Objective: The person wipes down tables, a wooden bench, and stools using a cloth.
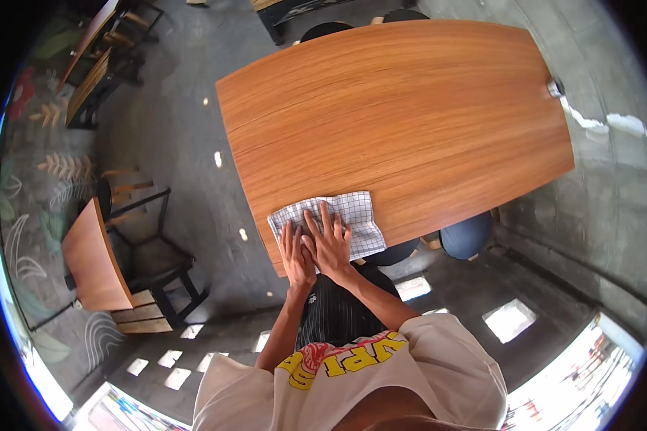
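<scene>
A white and dark checkered cloth (pixel 362 215) lies spread flat on the near left corner of a wooden table (pixel 404 124). Both hands rest on the cloth, palms down. My left hand (pixel 296 256) presses on its left part near the table's edge. Beside it, with the thumbs close together or touching, my right hand (pixel 329 242) has its fingers apart and pointing away from me. Neither hand grips the cloth; they lie on top of it. The cloth's near edge reaches the table's front edge.
Round stools (pixel 466 235) stand under the table's near side, and others (pixel 326 29) at its far side. A round metallic object (pixel 555 87) is at the table's right end by the concrete wall. A smaller wooden table (pixel 94 258) and a black metal-framed chair (pixel 156 258) stand left.
</scene>
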Available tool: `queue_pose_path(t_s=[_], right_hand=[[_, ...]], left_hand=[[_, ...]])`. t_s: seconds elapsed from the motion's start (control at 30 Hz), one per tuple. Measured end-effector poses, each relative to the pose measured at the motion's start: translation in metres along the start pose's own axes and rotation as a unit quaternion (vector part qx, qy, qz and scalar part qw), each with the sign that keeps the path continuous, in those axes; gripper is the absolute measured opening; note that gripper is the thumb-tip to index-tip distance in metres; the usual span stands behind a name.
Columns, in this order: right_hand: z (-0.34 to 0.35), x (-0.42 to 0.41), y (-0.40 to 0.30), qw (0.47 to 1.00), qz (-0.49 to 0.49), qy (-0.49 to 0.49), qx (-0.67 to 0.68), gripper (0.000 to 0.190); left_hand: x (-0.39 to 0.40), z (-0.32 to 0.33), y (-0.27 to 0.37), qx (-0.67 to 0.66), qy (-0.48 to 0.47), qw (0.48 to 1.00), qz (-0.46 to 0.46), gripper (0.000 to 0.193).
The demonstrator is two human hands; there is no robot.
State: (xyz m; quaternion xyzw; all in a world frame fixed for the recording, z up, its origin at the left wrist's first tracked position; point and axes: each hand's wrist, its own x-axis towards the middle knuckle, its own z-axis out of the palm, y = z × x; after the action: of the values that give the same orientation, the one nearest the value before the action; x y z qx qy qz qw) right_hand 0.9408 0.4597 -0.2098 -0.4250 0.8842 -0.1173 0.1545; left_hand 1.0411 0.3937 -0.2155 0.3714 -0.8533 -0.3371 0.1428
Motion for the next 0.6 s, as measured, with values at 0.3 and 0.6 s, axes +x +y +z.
queue_pose_path(t_s=[0.3,0.6], right_hand=[[-0.028,0.014,0.054,0.983,-0.178,-0.048,-0.021,0.067],[-0.044,0.122,0.035,0.979,-0.202,0.03,-0.022,0.063]], left_hand=[[-0.022,0.043,0.046,0.152,0.003,0.972,-0.178,0.063],[0.078,0.042,0.026,0.189,0.035,0.966,-0.174,0.064]])
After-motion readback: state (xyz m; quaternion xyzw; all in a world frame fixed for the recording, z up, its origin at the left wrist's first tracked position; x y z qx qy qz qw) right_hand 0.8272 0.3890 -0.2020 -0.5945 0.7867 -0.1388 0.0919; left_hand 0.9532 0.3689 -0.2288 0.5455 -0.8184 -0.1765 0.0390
